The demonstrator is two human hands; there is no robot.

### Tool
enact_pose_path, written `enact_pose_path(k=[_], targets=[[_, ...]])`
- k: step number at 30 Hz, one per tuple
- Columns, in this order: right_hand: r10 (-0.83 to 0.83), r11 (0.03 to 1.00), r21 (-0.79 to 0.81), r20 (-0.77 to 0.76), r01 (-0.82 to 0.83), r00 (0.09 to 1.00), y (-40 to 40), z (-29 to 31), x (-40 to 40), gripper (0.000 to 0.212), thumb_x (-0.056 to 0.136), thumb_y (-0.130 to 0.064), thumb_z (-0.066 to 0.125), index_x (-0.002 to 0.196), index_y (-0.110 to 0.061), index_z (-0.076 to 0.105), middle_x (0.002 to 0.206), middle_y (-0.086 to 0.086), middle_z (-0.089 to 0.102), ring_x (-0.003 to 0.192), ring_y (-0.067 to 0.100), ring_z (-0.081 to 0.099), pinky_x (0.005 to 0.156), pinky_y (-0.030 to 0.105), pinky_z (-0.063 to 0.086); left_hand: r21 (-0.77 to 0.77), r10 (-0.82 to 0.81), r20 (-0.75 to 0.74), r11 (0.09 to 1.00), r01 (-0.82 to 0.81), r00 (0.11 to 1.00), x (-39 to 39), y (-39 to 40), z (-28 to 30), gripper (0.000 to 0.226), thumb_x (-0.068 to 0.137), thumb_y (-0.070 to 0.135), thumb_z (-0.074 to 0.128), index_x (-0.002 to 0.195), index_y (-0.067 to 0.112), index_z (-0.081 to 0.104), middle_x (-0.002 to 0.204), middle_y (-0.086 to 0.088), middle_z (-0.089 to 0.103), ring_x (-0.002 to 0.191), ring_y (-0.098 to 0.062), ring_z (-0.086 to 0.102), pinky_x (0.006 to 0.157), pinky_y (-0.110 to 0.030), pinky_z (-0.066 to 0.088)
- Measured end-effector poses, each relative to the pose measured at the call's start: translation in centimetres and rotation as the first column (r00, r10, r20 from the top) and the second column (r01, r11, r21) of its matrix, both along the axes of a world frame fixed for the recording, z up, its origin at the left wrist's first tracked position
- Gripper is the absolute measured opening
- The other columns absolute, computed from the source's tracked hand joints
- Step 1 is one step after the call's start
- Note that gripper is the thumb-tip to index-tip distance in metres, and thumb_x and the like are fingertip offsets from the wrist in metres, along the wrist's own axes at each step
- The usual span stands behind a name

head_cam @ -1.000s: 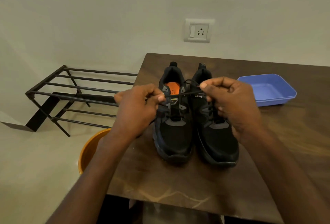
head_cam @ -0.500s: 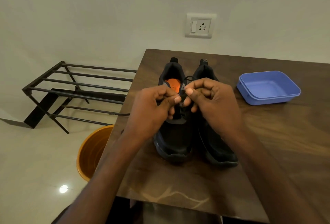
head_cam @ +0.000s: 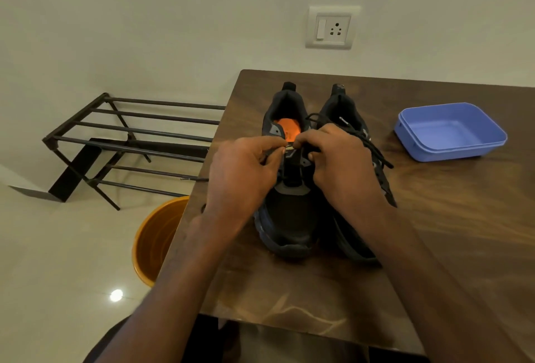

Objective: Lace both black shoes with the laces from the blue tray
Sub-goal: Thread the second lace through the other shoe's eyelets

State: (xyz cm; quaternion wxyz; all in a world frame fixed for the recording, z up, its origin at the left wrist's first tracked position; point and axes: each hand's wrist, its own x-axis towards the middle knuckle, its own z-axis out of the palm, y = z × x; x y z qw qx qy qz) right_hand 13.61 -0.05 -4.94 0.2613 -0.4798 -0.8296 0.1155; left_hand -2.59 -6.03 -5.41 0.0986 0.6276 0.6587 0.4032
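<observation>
- While both hands work at the throat of the left shoe, the left hand and the right hand each have fingers curled in a pinch; they seem to grasp the ends of that shoe's lace, though the lace itself is mostly hidden under the fingers.
- The two black shoes stand side by side on the worktop, toes toward the person; the right shoe already carries a black lace, whose loose ends trail over its side.
- The blue tray sits well apart to the right and shows nothing inside, so I judge both laces are out and the task is near its end.
- The step in hand looks like tying or snugging the lace at the top eyelets of the left shoe, near the orange insole.
- To do it well: keep both ends under even tension so the crossings below do not slacken, and pull outward, not upward, so the shoe stays flat.
- Keep the pinch close to the knot; a long free run lets the loop slip.
- Take care that the right shoe's trailing lace is not caught under the right hand.
- Beside the worktop stand a metal rack and an orange bucket.
</observation>
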Motion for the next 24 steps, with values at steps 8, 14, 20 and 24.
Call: enact_pose_path(k=[8,14,20,24], targets=[[-0.029,0.999,-0.032,-0.141,0.025,0.99,0.2,-0.1,0.6,0.024,0.091,-0.005,0.071,0.105,-0.023,0.078,0.103,0.002,0.073,0.098,0.022,0.068,0.091,0.046,0.056,-0.082,-0.112,-0.206,0.992,0.097,0.972,0.4,0.7,0.4,0.023,0.099,0.031,0.067,0.12,0.034,0.075,0.106,0.008,0.078,0.092,-0.013,0.073,0.077,-0.041,0.062],[-0.061,0.996,-0.073,-0.162,0.049,0.985,-0.2,-0.2,0.3,0.024,0.094,-0.008,0.069,0.108,-0.026,0.077,0.107,0.0,0.073,0.102,0.02,0.068,0.093,0.047,0.056,-0.213,-0.106,-0.293,0.976,0.043,0.95,0.2,0.8,1.5,0.025,0.1,0.032,0.064,0.123,0.037,0.074,0.105,0.008,0.077,0.091,-0.013,0.069,0.079,-0.039,0.061],[-0.096,0.99,-0.118,-0.166,0.077,0.981,-0.5,-0.3,0.1,0.024,0.094,-0.01,0.069,0.107,-0.029,0.076,0.111,0.0,0.073,0.108,0.021,0.067,0.096,0.049,0.055,-0.267,-0.183,-0.11,0.952,0.148,0.977,-0.7,1.0,1.0,0.024,0.098,0.024,0.068,0.119,0.031,0.076,0.108,0.009,0.078,0.096,-0.008,0.071,0.088,-0.039,0.061],[-0.11,0.986,-0.147,-0.169,0.085,0.979,-0.7,-0.2,-0.2,0.026,0.094,-0.009,0.069,0.106,-0.031,0.076,0.111,-0.003,0.074,0.108,0.018,0.068,0.096,0.047,0.056,-0.316,-0.222,-0.094,0.931,0.182,0.971,-1.4,1.2,0.8,0.024,0.096,0.026,0.07,0.119,0.032,0.076,0.111,0.01,0.077,0.098,-0.004,0.071,0.092,-0.037,0.061]])
